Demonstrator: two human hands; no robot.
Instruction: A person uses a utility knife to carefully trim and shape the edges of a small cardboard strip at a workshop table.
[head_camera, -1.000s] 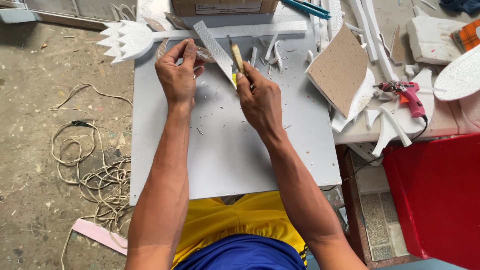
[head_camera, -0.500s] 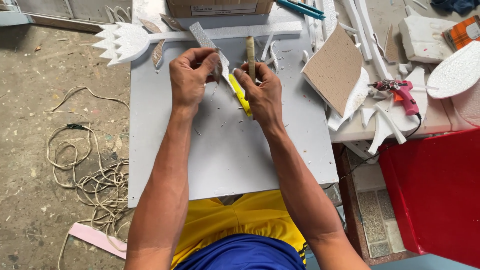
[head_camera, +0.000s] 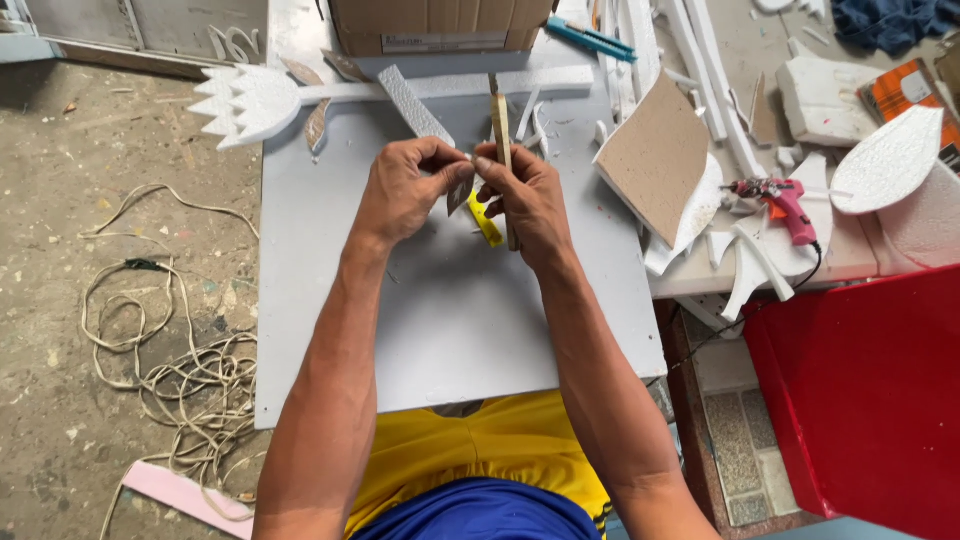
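Nearest the camera, a yellow and blue garment fills the bottom edge, and both forearms run up from it across a grey board that lies flat. At the middle of that board the two hands meet. The left hand is pinched shut, thumb and forefinger closed on a small brownish scrap that hangs toward six o'clock from the fingertips. The right hand sits just beside it at three o'clock, its fingers closed round a thin tan stick whose long axis runs from twelve to six o'clock, the upper end standing clear above the knuckles; a yellow cutter shows under the same hand, slanting toward five o'clock, though whether the fingers also grip it cannot be told. The scrap lies between the two sets of fingertips, touching the left and close against the right. Farther off, at eleven o'clock, lies a white foam flower shape with its long stem running toward two o'clock. At three o'clock rest a cardboard sheet and a pink glue gun; a cardboard box stands at twelve.
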